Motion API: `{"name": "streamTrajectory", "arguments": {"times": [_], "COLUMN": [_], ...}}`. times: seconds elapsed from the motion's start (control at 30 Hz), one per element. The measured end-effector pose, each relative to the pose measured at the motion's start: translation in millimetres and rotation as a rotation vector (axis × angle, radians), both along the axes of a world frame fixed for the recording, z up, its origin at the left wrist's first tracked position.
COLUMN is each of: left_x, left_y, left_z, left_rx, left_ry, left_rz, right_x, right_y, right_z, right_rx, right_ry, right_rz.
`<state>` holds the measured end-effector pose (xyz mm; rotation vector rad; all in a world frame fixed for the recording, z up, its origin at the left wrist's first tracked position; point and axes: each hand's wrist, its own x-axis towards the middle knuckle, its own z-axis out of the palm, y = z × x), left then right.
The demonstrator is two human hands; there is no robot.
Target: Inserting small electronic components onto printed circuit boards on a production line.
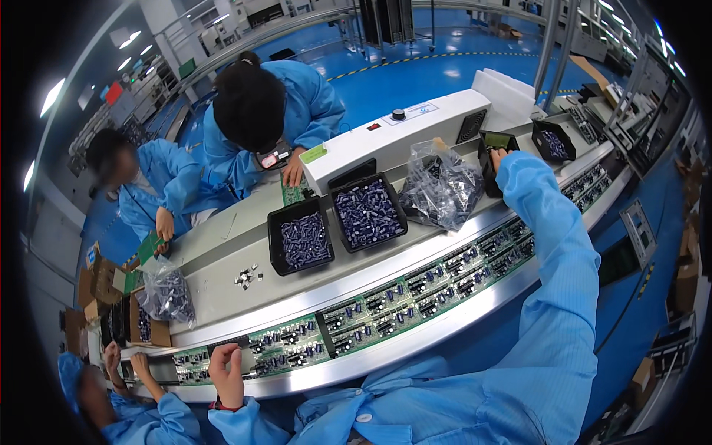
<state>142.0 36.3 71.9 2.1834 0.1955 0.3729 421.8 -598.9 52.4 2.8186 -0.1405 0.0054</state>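
Observation:
My left hand (228, 374) is raised over the near edge of the line, by the circuit boards (285, 346). Its fingers curl toward the thumb; whatever they may hold cannot be made out. Far to the right, my right hand (498, 158) reaches into a black bin (489, 178), its fingertips hidden there. Green circuit boards (386, 308) carrying dark cylindrical capacitors and other parts run along the metal rail in front of me. Two black bins, the left bin (276, 256) and the right bin (399, 222), hold many dark blue capacitors.
A clear plastic bag of capacitors (443, 185) lies beside the bins. Another black bin (555, 141) stands farther right. Small loose parts (247, 277) lie on the grey bench. A white machine housing (400, 130) stands behind. Two people work across the bench, another person (141, 408) at lower left.

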Motion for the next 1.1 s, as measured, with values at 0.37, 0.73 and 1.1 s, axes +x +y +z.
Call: {"name": "streamTrajectory", "arguments": {"times": [0.37, 0.73, 1.1], "left_x": [3, -9, -8], "left_y": [-23, -22, -17], "left_z": [-6, -30, -26], "left_rx": [-0.11, -0.106, -0.16], "left_ry": [-0.031, 0.01, -0.04], "left_rz": [-0.003, 0.006, 0.028], "right_x": [1, 17, 11], "right_y": [7, -16, -17], "right_z": [1, -27, -36], "right_rx": [0.058, 0.042, 0.104], "right_ry": [0.039, -0.019, -0.159], "right_rz": [-0.053, -0.009, -0.056]}}
